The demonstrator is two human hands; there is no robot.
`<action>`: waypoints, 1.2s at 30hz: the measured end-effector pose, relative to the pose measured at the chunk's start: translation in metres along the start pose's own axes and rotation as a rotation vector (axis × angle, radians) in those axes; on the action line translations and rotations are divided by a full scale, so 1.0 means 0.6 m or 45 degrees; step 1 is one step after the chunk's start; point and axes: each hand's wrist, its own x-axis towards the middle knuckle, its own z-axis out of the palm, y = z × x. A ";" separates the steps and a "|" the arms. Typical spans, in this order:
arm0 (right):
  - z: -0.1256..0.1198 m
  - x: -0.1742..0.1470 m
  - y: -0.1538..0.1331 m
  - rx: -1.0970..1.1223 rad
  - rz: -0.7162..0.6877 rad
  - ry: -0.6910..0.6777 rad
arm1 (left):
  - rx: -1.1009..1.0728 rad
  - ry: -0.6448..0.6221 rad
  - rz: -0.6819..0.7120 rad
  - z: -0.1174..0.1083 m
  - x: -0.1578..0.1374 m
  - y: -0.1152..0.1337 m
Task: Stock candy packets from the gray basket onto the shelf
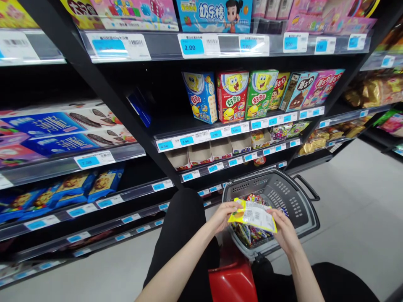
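Note:
Between my two hands is a yellow snack bag (254, 214), its pale printed back with a barcode facing up. My left hand (224, 216) pinches the bag's left end, while my right hand (283, 228) grips its right end. Directly beneath is a grey shopping basket (302, 226) on the floor. Several colourful snack packets (248, 235) lie inside it, partly covered by the bag and my hands.
Shelves rise ahead, holding cartoon snack boxes (233, 96), blue biscuit boxes (63, 128) and blue biscuit bags (74, 186). Open cardboard display trays (200, 153) sit on a lower shelf. A red object (233, 281) is between my legs, and the basket's handle (307, 187) points right.

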 end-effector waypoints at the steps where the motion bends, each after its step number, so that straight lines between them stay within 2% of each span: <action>1: 0.000 -0.002 -0.004 0.037 -0.008 -0.022 | -0.038 -0.058 -0.025 -0.001 0.000 0.004; 4: 0.001 -0.003 -0.010 0.046 -0.032 -0.042 | -0.087 -0.273 -0.049 -0.004 0.000 0.011; 6: 0.000 0.000 -0.006 -0.055 0.000 0.046 | -0.004 -0.284 -0.040 -0.007 0.002 0.009; 9: -0.009 0.010 0.007 -0.321 0.009 0.222 | 0.316 -0.125 -0.084 -0.014 0.006 -0.003; 12: -0.026 0.019 0.017 -0.633 -0.108 0.285 | 0.774 0.039 -0.145 -0.019 0.010 -0.013; 15: -0.038 0.024 0.020 -0.747 -0.183 0.286 | 0.996 0.157 -0.031 -0.018 0.015 -0.012; 20: -0.016 0.017 0.017 -0.413 0.002 0.232 | 0.767 0.203 0.089 -0.018 0.026 -0.010; 23: 0.013 0.008 0.018 -0.323 -0.157 0.254 | 0.893 0.327 0.233 -0.016 0.024 -0.025; 25: 0.034 0.001 0.022 -0.485 -0.313 0.241 | 0.911 0.287 0.269 -0.008 0.014 -0.042; 29: 0.074 -0.011 0.042 -1.062 -0.452 0.159 | 0.379 -0.270 -0.027 0.019 -0.011 -0.069; 31: 0.088 -0.014 0.052 -1.233 -0.511 0.021 | 0.214 -0.300 -0.109 0.030 -0.018 -0.070; 34: 0.094 -0.018 0.050 -1.303 -0.570 -0.198 | 0.195 -0.202 -0.125 0.035 -0.019 -0.057; 36: 0.086 -0.021 0.036 -1.265 -0.550 -0.218 | 0.160 -0.229 -0.112 0.032 -0.016 -0.046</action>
